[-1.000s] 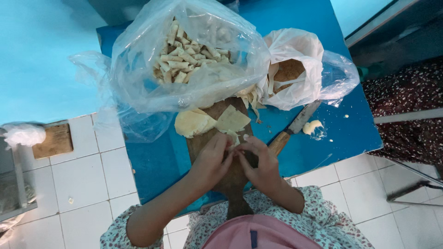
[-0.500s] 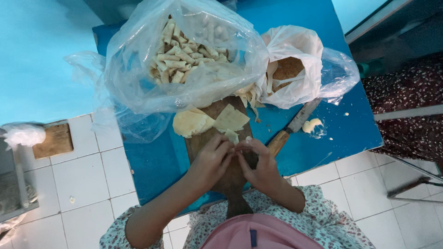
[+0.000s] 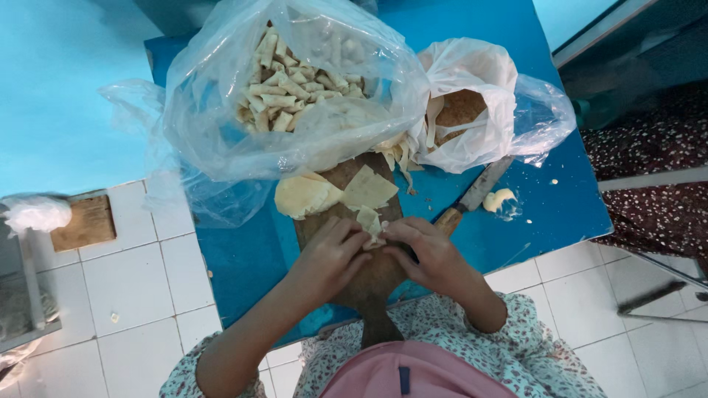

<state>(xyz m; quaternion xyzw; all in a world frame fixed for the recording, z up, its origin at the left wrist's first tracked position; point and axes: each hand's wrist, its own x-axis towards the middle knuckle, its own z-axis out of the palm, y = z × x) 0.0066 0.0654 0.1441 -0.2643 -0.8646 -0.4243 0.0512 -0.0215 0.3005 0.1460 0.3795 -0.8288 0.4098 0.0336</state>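
- The left hand [image 3: 328, 258] and right hand [image 3: 428, 254] meet fingertip to fingertip, both pinching a small pale wrapper piece [image 3: 369, 221] over the wooden board [image 3: 369, 276].
- More flat wrappers [image 3: 365, 188] lie on the board just beyond.
- A knife [image 3: 472, 197] rests on the blue surface [image 3: 243, 258], right of the board.
- A clear bag of rolled pieces [image 3: 295, 88] sits behind.

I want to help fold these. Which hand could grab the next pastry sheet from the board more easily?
Probably the left hand. Both hands pinch the small pastry piece over the wooden board, but the loose pastry sheets lie up and to the left, nearer its fingers. The right hand sits nearer the knife.
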